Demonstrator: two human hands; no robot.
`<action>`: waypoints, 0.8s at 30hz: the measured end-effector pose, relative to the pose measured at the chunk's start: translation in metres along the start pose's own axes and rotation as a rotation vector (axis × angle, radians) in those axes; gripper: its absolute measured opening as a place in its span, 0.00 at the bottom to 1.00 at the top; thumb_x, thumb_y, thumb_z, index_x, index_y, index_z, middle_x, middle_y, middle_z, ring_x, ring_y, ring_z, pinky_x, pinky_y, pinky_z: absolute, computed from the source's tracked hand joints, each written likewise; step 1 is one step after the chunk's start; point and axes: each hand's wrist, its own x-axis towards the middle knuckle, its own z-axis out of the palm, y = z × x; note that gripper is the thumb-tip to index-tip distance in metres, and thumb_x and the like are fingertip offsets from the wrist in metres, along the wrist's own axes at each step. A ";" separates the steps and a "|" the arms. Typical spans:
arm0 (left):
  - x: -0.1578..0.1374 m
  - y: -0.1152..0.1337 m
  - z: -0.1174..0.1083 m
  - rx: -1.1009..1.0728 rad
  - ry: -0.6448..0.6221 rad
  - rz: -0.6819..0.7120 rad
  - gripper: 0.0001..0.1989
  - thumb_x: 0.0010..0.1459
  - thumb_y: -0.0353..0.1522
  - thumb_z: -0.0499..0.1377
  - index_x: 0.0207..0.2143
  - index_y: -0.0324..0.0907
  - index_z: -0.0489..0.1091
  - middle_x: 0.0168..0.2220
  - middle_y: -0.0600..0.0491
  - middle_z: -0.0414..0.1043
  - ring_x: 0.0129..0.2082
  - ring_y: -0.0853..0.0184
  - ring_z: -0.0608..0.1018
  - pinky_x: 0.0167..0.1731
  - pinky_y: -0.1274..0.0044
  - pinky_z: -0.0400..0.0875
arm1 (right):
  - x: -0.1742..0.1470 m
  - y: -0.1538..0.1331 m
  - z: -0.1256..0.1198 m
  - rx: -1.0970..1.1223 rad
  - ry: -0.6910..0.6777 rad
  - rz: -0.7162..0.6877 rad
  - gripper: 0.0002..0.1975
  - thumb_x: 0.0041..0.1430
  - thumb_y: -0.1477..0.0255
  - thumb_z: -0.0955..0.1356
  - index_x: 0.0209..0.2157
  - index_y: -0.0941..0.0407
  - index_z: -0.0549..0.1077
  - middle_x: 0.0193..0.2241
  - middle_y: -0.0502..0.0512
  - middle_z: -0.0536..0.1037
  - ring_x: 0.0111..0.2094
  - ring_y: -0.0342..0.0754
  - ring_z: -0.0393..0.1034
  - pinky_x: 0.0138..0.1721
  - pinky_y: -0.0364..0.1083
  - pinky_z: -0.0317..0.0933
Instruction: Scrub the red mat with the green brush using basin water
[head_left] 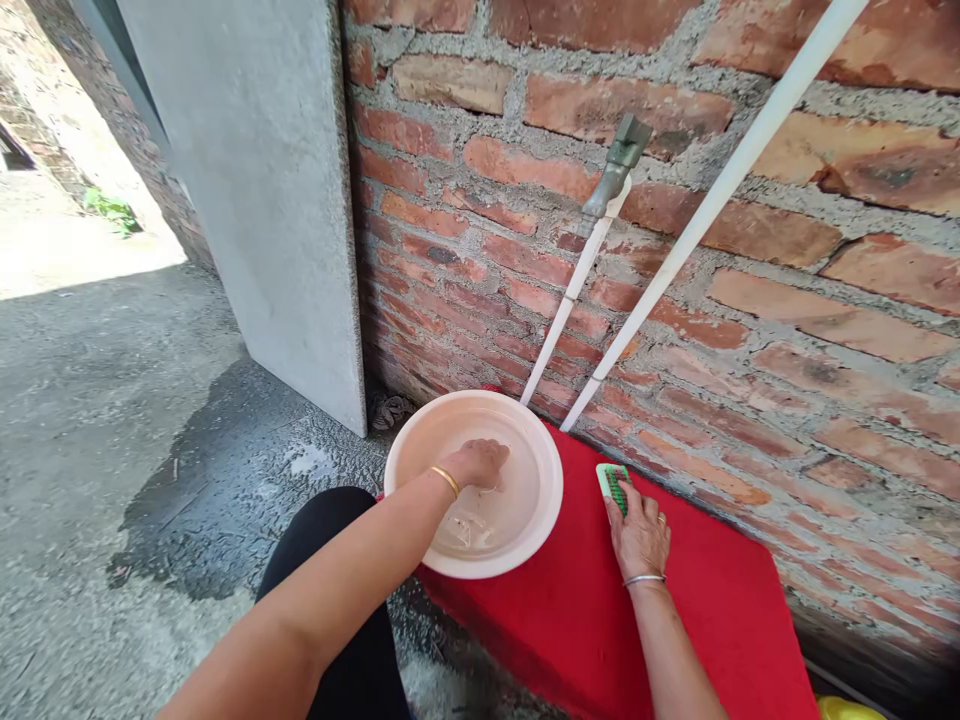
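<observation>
A brick wall (525,180) was observed behind the work area, with a tap (616,165) mounted on a white pipe (566,300) and a second white pipe (697,225) fixed beside it. A grey slab (277,200) was seen standing upright at the left, and the concrete floor (75,400) near it was found wet in a dark patch. A pale basin (553,500) containing water (480,530) was noted at the left end of a red surface (555,620). The left hand (481,463), banded at the wrist by a yellow bangle (445,482), was lowered into the basin; whether anything was grasped by it could not be determined. A green brush (613,485) was gripped between the thumb and fingers of the right hand (640,535) above the red surface, to the right of the basin. The bristles were partly covered by the fingers. A silver-coloured bracelet (645,579) was worn on the right wrist.
</observation>
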 end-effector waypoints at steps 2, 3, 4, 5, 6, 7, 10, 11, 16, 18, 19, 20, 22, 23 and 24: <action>0.000 0.000 0.001 -0.001 -0.001 0.001 0.23 0.54 0.40 0.63 0.50 0.40 0.67 0.55 0.41 0.69 0.55 0.52 0.72 0.52 0.66 0.68 | 0.000 0.011 0.000 -0.021 0.014 0.033 0.24 0.66 0.57 0.58 0.57 0.51 0.68 0.44 0.61 0.72 0.40 0.52 0.67 0.39 0.49 0.58; 0.001 -0.001 0.001 -0.003 0.001 0.002 0.23 0.54 0.40 0.63 0.50 0.41 0.67 0.55 0.41 0.69 0.55 0.53 0.72 0.52 0.66 0.68 | -0.001 0.017 0.001 -0.029 0.021 0.048 0.24 0.66 0.56 0.58 0.57 0.51 0.68 0.43 0.61 0.72 0.40 0.52 0.67 0.38 0.49 0.58; 0.001 -0.001 0.001 -0.005 0.003 0.003 0.23 0.53 0.40 0.63 0.50 0.41 0.67 0.55 0.42 0.69 0.55 0.53 0.72 0.52 0.66 0.68 | -0.002 0.023 0.001 -0.036 0.028 0.064 0.24 0.65 0.56 0.58 0.57 0.51 0.68 0.43 0.61 0.72 0.39 0.52 0.67 0.38 0.49 0.58; 0.001 -0.001 0.002 -0.007 0.006 0.004 0.23 0.53 0.40 0.63 0.50 0.41 0.67 0.55 0.42 0.69 0.55 0.53 0.72 0.52 0.66 0.67 | -0.003 0.029 0.001 -0.041 0.035 0.079 0.25 0.65 0.56 0.58 0.57 0.52 0.68 0.43 0.61 0.72 0.39 0.53 0.68 0.37 0.49 0.58; 0.001 -0.001 0.002 -0.009 0.010 0.005 0.23 0.53 0.40 0.63 0.50 0.41 0.67 0.55 0.42 0.69 0.55 0.53 0.72 0.52 0.66 0.67 | -0.004 0.035 0.002 -0.046 0.044 0.094 0.25 0.65 0.56 0.57 0.57 0.52 0.68 0.43 0.62 0.72 0.39 0.53 0.68 0.37 0.49 0.58; 0.000 -0.001 0.002 -0.011 0.012 0.007 0.23 0.53 0.40 0.63 0.50 0.41 0.67 0.55 0.41 0.69 0.55 0.53 0.72 0.52 0.66 0.67 | -0.005 0.041 0.002 -0.050 0.050 0.108 0.26 0.65 0.55 0.57 0.57 0.52 0.68 0.43 0.62 0.72 0.38 0.53 0.68 0.37 0.49 0.59; -0.002 0.000 0.001 -0.016 0.014 0.008 0.23 0.54 0.40 0.63 0.50 0.41 0.67 0.55 0.41 0.68 0.55 0.52 0.72 0.52 0.65 0.67 | -0.011 0.060 0.002 -0.054 0.063 0.134 0.27 0.65 0.54 0.56 0.57 0.53 0.68 0.43 0.63 0.72 0.38 0.55 0.68 0.36 0.51 0.60; -0.002 0.000 0.000 -0.015 0.013 0.007 0.23 0.54 0.40 0.63 0.50 0.41 0.67 0.55 0.41 0.69 0.55 0.52 0.72 0.52 0.65 0.67 | -0.013 0.067 0.002 -0.054 0.067 0.141 0.28 0.65 0.54 0.55 0.57 0.54 0.68 0.42 0.64 0.73 0.37 0.55 0.68 0.36 0.51 0.60; -0.002 0.001 -0.001 -0.003 -0.001 0.000 0.24 0.54 0.39 0.63 0.51 0.40 0.67 0.55 0.41 0.68 0.55 0.52 0.72 0.52 0.65 0.68 | -0.024 0.096 0.001 -0.066 0.089 0.200 0.30 0.65 0.52 0.54 0.58 0.54 0.67 0.42 0.65 0.72 0.37 0.56 0.69 0.37 0.52 0.61; -0.001 0.001 0.000 -0.004 -0.002 -0.004 0.24 0.54 0.39 0.63 0.51 0.40 0.67 0.55 0.41 0.69 0.55 0.52 0.72 0.52 0.65 0.68 | -0.027 0.102 0.000 -0.068 0.094 0.216 0.30 0.65 0.52 0.54 0.59 0.54 0.66 0.43 0.65 0.72 0.37 0.56 0.69 0.37 0.53 0.61; -0.001 0.000 0.000 -0.006 0.000 -0.004 0.24 0.53 0.39 0.63 0.51 0.40 0.67 0.55 0.41 0.69 0.55 0.52 0.73 0.52 0.65 0.68 | -0.028 0.104 0.000 -0.069 0.095 0.221 0.30 0.65 0.52 0.53 0.59 0.54 0.66 0.42 0.65 0.72 0.37 0.57 0.69 0.37 0.53 0.61; 0.000 0.000 0.001 -0.008 0.003 -0.005 0.23 0.53 0.39 0.63 0.50 0.41 0.67 0.55 0.41 0.69 0.54 0.52 0.73 0.52 0.66 0.68 | -0.029 0.105 0.000 -0.069 0.095 0.224 0.30 0.65 0.52 0.53 0.59 0.54 0.66 0.42 0.65 0.72 0.37 0.57 0.69 0.37 0.53 0.61; 0.000 -0.001 0.002 -0.013 0.010 -0.005 0.23 0.52 0.39 0.63 0.50 0.41 0.67 0.55 0.42 0.69 0.54 0.53 0.73 0.51 0.66 0.68 | -0.031 0.105 -0.001 -0.072 0.098 0.230 0.30 0.65 0.53 0.53 0.59 0.54 0.66 0.42 0.65 0.72 0.37 0.57 0.69 0.37 0.53 0.61; 0.000 -0.001 0.002 -0.015 0.012 -0.004 0.23 0.52 0.39 0.63 0.50 0.41 0.67 0.54 0.42 0.69 0.54 0.52 0.73 0.50 0.66 0.68 | -0.032 0.104 -0.001 -0.074 0.100 0.232 0.30 0.65 0.53 0.53 0.59 0.54 0.66 0.42 0.65 0.72 0.37 0.57 0.69 0.37 0.53 0.61; 0.000 -0.001 0.002 -0.017 0.013 -0.003 0.23 0.52 0.39 0.63 0.50 0.41 0.67 0.54 0.42 0.70 0.53 0.52 0.74 0.50 0.66 0.69 | -0.033 0.103 -0.001 -0.077 0.105 0.234 0.30 0.65 0.53 0.53 0.59 0.54 0.66 0.42 0.65 0.72 0.37 0.57 0.69 0.37 0.53 0.61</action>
